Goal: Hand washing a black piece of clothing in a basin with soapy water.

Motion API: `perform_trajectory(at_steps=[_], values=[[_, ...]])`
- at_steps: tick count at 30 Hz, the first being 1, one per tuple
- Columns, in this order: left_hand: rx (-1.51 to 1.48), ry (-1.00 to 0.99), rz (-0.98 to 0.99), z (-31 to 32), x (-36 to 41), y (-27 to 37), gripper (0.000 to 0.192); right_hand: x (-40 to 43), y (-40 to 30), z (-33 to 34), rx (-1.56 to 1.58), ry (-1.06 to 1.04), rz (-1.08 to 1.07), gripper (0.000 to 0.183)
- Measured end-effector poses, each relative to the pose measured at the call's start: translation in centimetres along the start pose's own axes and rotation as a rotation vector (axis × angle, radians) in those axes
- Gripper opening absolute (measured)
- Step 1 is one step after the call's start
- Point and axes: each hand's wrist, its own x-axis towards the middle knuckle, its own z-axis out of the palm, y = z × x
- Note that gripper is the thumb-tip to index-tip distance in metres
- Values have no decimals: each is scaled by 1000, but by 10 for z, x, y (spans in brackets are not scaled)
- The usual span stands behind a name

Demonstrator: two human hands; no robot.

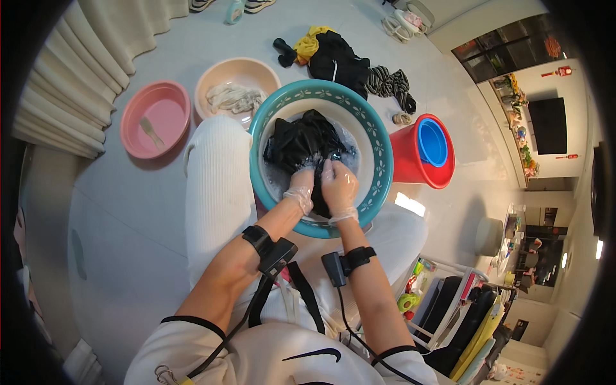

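A teal-rimmed plastic basin (380,163) stands between my knees, holding sudsy water. Bunched in it is a wet black garment (303,139), part of it under the suds. My left hand (302,185), in a clear disposable glove, reaches into the cloth, its fingertips hidden by fabric and water. Just to its right, my right hand (340,185), gloved the same way, has its fingers curled round a fold of the garment. A strip of the black cloth runs down between both hands to the basin's near wall.
Left of the basin stand a beige basin (207,77) with white cloth in it and a pink basin (130,120) with a brush (151,132). A red bucket (409,159) holds a blue container (432,143) at right. Dark clothes (337,60) lie beyond. Cables hang from my forearm devices.
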Motion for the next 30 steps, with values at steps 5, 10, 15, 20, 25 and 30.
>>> perform_trajectory(at_steps=[5,10,15,20,25,30], values=[[76,101,87,6,-7,5,42,8,75,11,-35,-358,270,28],[-229,111,145,14,-29,24,86,-9,61,43,469,-598,525,70],[-232,94,129,12,-39,36,69,-29,2,16,704,-412,467,42],[-374,-391,-382,-7,-33,36,22,-34,-56,-23,335,27,71,18],[-183,-293,-144,16,-44,37,14,-12,-15,-14,119,36,99,16],[-56,-246,-28,27,-70,42,29,0,61,-13,36,-308,305,39]])
